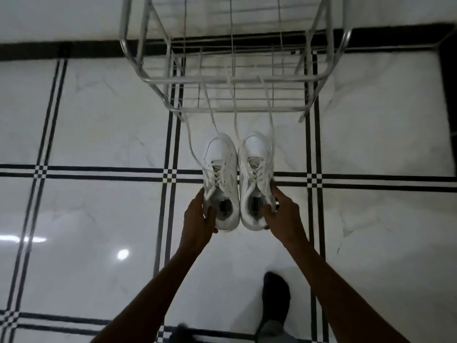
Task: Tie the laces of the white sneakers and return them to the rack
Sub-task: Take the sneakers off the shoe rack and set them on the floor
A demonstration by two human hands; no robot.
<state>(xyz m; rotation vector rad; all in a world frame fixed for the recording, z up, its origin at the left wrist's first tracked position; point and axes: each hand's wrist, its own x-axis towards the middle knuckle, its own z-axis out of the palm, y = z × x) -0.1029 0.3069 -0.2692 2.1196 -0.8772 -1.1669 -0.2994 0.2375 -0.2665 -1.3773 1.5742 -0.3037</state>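
both hands are closed, one on each shoe: left hand (199, 212) grips the heel collar of the left sneaker (220, 179), right hand (282, 210) grips the heel collar of the right sneaker (257, 179). the pair sits side by side and touching, at frame centre, over the tiled floor (99, 120); can't tell if the soles rest on it or hang just above. long axis of both shoes runs 6 to 12 o'clock, heels toward the person, toes at 12 pointing at the wire rack (235, 80). the rack lies near, straight ahead at 12 from the hands, neither hand nearer. laces (212, 115) are untied, loose ends trailing toward 12 and reaching the rack's front rail. judgement: tying isn't done yet, so the shoes need laces pulled clear of the wire first; snagging is the risk. a dark-socked foot (275, 295) sits at 5 o'clock.
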